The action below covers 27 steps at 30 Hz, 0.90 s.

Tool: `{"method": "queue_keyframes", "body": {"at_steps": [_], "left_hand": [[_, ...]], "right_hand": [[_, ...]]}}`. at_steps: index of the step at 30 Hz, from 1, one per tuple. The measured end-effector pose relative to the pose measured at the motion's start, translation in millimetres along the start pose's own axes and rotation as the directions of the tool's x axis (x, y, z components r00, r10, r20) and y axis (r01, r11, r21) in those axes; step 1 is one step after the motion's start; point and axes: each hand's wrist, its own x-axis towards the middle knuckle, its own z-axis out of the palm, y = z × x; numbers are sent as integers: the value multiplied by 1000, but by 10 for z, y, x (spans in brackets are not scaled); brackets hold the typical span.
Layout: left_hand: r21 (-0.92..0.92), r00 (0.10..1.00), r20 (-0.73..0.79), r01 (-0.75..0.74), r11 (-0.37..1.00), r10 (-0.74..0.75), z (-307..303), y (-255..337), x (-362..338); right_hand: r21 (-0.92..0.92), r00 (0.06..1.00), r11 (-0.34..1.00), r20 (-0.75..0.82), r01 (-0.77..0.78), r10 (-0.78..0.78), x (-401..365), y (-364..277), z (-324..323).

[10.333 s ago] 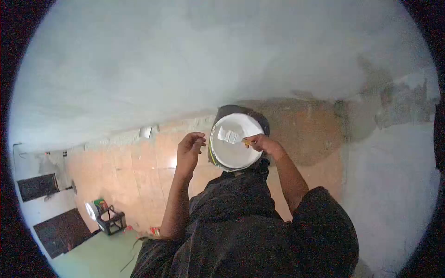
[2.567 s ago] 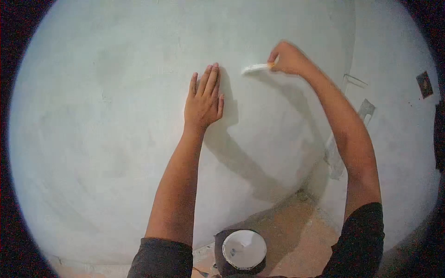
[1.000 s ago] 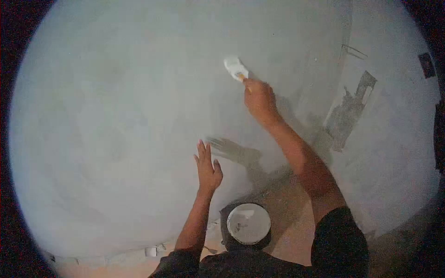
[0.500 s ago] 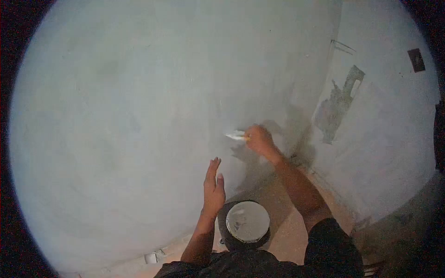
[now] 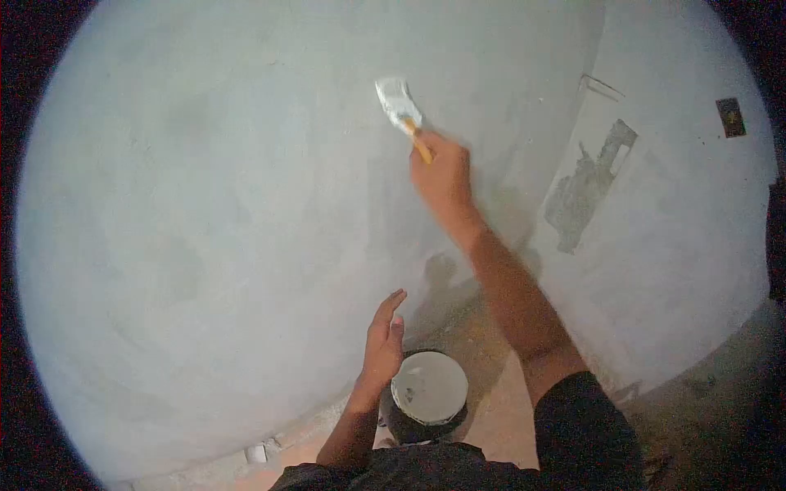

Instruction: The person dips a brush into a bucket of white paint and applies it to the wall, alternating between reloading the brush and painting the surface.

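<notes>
My right hand (image 5: pixel 443 182) is closed around the yellow handle of a paintbrush (image 5: pixel 399 104). White paint coats the brush head, which points up and left against the pale wall (image 5: pixel 229 204). Lower down, my left hand (image 5: pixel 383 340) is held up with fingers stretched out and the thumb a little apart, holding nothing. Just right of that wrist is a round bucket (image 5: pixel 430 387) with a whitish top surface and a few dark marks on it.
A second wall (image 5: pixel 671 245) meets the first at a corner on the right. It carries a grey bare patch (image 5: pixel 585 196) and a small dark wall box (image 5: pixel 731 118). A small white piece (image 5: pixel 257 452) lies by the wall's foot on the reddish floor (image 5: pixel 508 409).
My right hand has carried the paintbrush upward and slightly left along the wall, and the brush head now points up. My left hand has shifted slightly right, staying open.
</notes>
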Motion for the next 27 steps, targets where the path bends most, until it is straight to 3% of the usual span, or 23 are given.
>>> {"method": "queue_keyframes", "body": {"at_steps": [1, 2, 4, 7, 9, 10, 11, 12, 13, 14, 15, 16, 18, 19, 20, 21, 22, 23, 25, 27], "left_hand": [[3, 1000, -10, 5, 1000, -5, 3, 31, -23], [16, 1000, -26, 18, 1000, -18, 2, 88, -44], [51, 996, -50, 72, 996, -70, 11, 248, -89], [46, 988, -136, 82, 996, -75, 2, 173, -168], [53, 985, -169, 55, 997, -46, 26, 169, -215], [63, 980, -187, 74, 995, -61, 58, 196, -245], [72, 976, -204, 94, 993, -78, 96, 227, -276], [61, 975, -208, 96, 994, -81, -127, 782, 314], [73, 972, -219, 103, 992, -85, -149, 1147, 515], [88, 972, -217, 111, 990, -89, -63, 1078, 360], [95, 971, -216, 125, 988, -102, -200, 1428, 652], [105, 968, -230, 131, 986, -105, -205, 1562, 688], [125, 970, -221, 136, 983, -106, -151, 1832, 754], [132, 972, -209, 140, 981, -111, -87, 1865, 724], [145, 969, -222, 140, 979, -105, 11, 1840, 636], [160, 970, -225, 134, 978, -96, 97, 1807, 537], [173, 970, -225, 132, 976, -91, 142, 1812, 521], [181, 967, -239, 131, 975, -85, 196, 1847, 519], [178, 967, -236, 135, 975, -91, 287, 1970, 560], [191, 958, -266, 160, 968, -106, 333, 2068, 623]], "right_hand": [[-179, 993, 977, 49, 119, -112, -255, 155, 188], [-410, 987, 900, 125, 146, -103, -562, 227, 327], [-291, 995, 953, 69, 87, -70, -1061, 380, 549], [-340, 991, 939, 130, 59, -15, -1688, 527, 733], [-289, 925, 956, 346, -53, 156, -1938, 534, 688], [-272, 925, 961, 349, -52, 149, -2020, 537, 626], [-278, 876, 959, 449, -47, 173, -2082, 544, 538], [-289, 810, 956, 549, -50, 208, -1334, 425, 607], [-273, 807, 961, 555, -53, 202, -961, 348, 510], [-277, 747, 959, 624, -63, 230, -1086, 377, 444], [-287, 674, 955, 692, -70, 257, -587, 264, 464], [-289, 714, 957, 670, -4, 206, -436, 296, 456], [-233, 733, 972, 659, -16, 170, 139, 345, 455], [-258, 667, 966, 721, 7, 188, 508, 273, 352], [-195, 757, 980, 647, 50, 90, 743, 230, 280], [-251, 713, 962, 693, 104, 104, 1024, 192, 292], [-164, 817, 983, 576, 78, 32, 1309, 159, 274], [-122, 817, 988, 576, 95, -8, 1658, 45, 136], [-23, 894, 991, 434, 134, -111, 2237, -129, -152], [47, 853, 996, 515, 70, -84, 2707, -249, -331]]}}
